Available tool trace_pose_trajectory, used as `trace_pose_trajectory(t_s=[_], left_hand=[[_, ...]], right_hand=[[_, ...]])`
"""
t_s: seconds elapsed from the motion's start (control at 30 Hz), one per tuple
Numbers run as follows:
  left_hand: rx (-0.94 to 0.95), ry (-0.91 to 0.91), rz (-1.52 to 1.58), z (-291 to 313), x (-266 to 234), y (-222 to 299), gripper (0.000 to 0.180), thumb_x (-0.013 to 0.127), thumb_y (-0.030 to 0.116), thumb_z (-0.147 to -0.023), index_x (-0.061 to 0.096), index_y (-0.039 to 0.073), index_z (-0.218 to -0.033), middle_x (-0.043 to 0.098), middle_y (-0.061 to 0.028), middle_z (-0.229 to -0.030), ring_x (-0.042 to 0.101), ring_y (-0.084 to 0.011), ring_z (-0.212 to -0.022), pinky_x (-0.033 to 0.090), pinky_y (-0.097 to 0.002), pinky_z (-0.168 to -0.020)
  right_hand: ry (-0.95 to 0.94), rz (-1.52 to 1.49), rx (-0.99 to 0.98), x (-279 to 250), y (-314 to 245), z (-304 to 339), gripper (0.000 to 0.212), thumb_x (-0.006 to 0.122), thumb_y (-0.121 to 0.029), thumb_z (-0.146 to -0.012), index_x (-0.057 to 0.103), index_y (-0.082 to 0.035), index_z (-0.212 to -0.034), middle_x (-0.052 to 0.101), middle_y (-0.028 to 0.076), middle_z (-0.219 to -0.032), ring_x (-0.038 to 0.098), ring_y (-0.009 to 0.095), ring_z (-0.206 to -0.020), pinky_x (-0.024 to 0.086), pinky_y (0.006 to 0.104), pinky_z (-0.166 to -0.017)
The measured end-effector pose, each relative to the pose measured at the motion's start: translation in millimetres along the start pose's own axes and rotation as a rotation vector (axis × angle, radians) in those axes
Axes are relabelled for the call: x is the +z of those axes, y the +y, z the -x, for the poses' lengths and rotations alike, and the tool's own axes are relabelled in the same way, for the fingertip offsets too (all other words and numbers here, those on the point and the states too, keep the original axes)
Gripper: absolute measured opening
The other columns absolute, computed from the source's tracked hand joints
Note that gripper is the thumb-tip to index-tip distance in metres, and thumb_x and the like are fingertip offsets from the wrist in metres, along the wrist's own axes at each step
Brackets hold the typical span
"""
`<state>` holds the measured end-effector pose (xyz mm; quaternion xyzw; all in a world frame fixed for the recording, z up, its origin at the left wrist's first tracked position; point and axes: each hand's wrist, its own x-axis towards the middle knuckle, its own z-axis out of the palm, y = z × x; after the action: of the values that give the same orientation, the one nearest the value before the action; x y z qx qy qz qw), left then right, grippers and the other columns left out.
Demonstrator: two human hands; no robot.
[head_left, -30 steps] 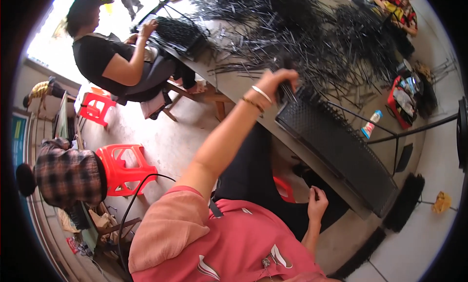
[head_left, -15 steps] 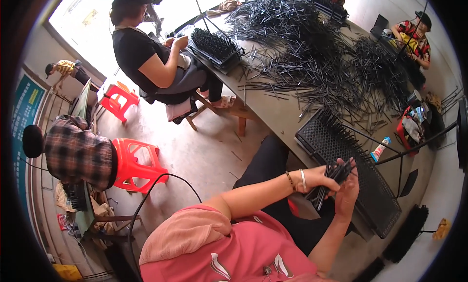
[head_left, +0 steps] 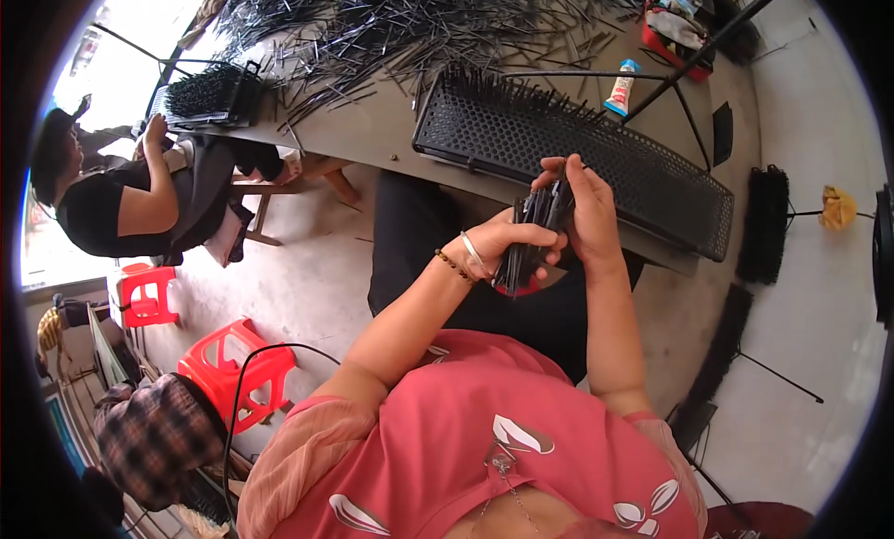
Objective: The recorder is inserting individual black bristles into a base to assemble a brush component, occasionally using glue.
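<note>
In front of my body, my left hand (head_left: 507, 236) is wrapped round a thick bundle of thin black strips (head_left: 533, 224), its thumb lying across them. My right hand (head_left: 593, 213) is cupped at the bundle's other side, fingers curled against the strips' upper ends. Just beyond both hands, a long black perforated tray (head_left: 605, 157) lies along the table's near edge. Rows of black strips (head_left: 503, 90) stand upright in its far left part, while its right part shows bare holes.
Loose black strips (head_left: 372, 36) are heaped over the table (head_left: 358, 120). A small wrapped packet (head_left: 621, 87) and a red container (head_left: 684, 50) lie behind the tray, near black metal rods (head_left: 684, 110). A co-worker (head_left: 121, 199) sits left at another tray (head_left: 209, 96). Red stools (head_left: 237, 371) stand lower left.
My view has swung right and down, so the table and co-worker sit further left. My right hand has come in closer round the bundle, which my left hand still holds.
</note>
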<state>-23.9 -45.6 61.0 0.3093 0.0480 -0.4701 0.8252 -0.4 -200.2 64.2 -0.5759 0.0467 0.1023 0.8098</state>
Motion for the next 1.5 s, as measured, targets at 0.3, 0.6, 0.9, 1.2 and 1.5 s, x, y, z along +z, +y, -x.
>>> trace_pose_trajectory(t_s=[0.3,0.6,0.9,1.2,1.5], left_hand=[[0.028,-0.031,0.042,6.3,-17.5,-12.2,0.031,0.064,0.012,-0.081,0.051,0.004,-0.108,0.056,-0.0049,-0.081,0.056,-0.0127,-0.063,0.051,-0.0282,-0.052],[0.142,0.161,0.106,-4.5,-30.2,-19.2,0.034,0.064,0.009,-0.084,0.051,0.003,-0.115,0.058,-0.0057,-0.088,0.058,-0.0152,-0.069,0.052,-0.0290,-0.057],[0.189,0.313,0.106,-7.0,-33.0,-6.9,0.023,0.062,0.015,-0.087,0.057,0.004,-0.106,0.062,-0.0055,-0.083,0.060,-0.0135,-0.068,0.053,-0.0272,-0.058],[0.163,0.310,0.130,-10.4,-45.4,-6.2,0.016,0.065,0.015,-0.082,0.060,0.003,-0.091,0.062,-0.0068,-0.076,0.062,-0.0154,-0.066,0.054,-0.0277,-0.058],[0.090,0.306,0.177,-7.7,-46.0,-4.5,0.020,0.062,0.009,-0.083,0.057,-0.001,-0.099,0.059,-0.0092,-0.085,0.062,-0.0184,-0.074,0.056,-0.0314,-0.064]], right_hand=[[0.013,0.191,-0.108,-1.9,7.0,-4.5,0.047,0.041,-0.039,-0.099,0.062,0.002,-0.102,0.063,0.006,-0.087,0.059,0.012,-0.080,0.048,0.0235,-0.070],[0.222,0.300,-0.303,-14.1,-14.1,-45.8,0.031,0.051,-0.026,-0.097,0.062,0.002,-0.106,0.062,0.004,-0.085,0.054,0.006,-0.064,0.044,0.0194,-0.056],[0.054,0.375,-0.320,1.8,-2.3,-120.2,0.030,0.052,-0.022,-0.096,0.055,0.004,-0.110,0.064,0.011,-0.087,0.064,0.014,-0.069,0.053,0.0241,-0.060],[0.003,0.602,-0.352,15.9,4.1,-132.9,0.026,0.054,-0.018,-0.095,0.057,0.003,-0.109,0.063,0.008,-0.085,0.063,0.012,-0.068,0.052,0.0227,-0.059],[0.008,0.659,-0.362,23.2,2.7,-129.5,0.025,0.057,-0.015,-0.092,0.057,0.003,-0.110,0.062,0.006,-0.087,0.063,0.010,-0.070,0.052,0.0219,-0.061]])
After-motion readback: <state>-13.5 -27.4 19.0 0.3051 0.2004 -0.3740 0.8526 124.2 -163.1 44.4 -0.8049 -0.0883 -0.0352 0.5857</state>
